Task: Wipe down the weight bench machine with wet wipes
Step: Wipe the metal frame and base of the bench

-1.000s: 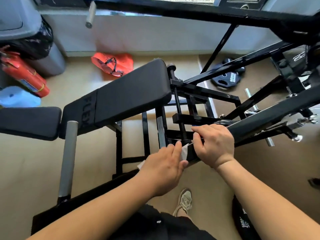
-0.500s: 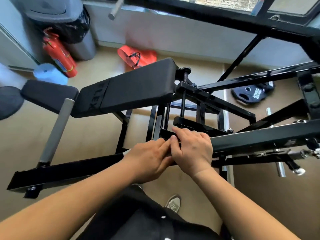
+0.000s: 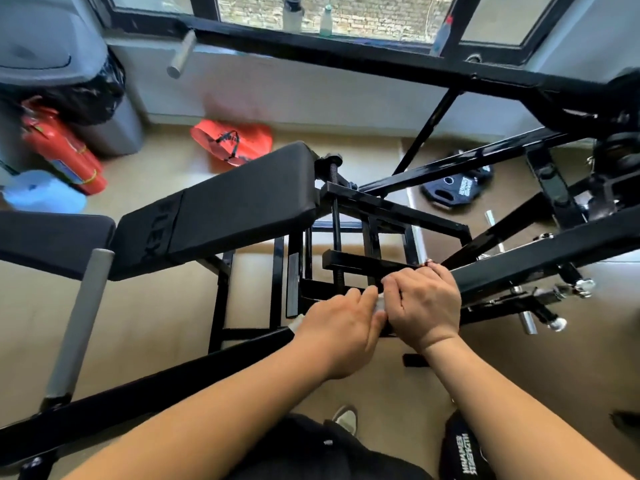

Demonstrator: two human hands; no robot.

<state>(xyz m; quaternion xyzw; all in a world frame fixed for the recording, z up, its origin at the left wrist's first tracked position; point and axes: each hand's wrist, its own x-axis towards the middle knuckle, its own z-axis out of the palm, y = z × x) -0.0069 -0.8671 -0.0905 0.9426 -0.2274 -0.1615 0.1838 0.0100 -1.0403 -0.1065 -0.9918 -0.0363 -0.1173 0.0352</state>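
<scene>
Now the wet wipe (image 3: 380, 304) drapes over the machine's black bar (image 3: 519, 271), mostly hidden. The left hand (image 3: 341, 327) curls its fingers round it; the right hand (image 3: 424, 306) grips the bar alongside. Being limp, light and slick, the wipe is best bunched under the palm. Both hands stay where they were, and a white sliver now shows between them.

Daylight through a black-framed window (image 3: 363, 15) falls on a pale wall (image 3: 346, 95), beige floor (image 3: 156, 317) and grey bin (image 3: 114, 133)
</scene>
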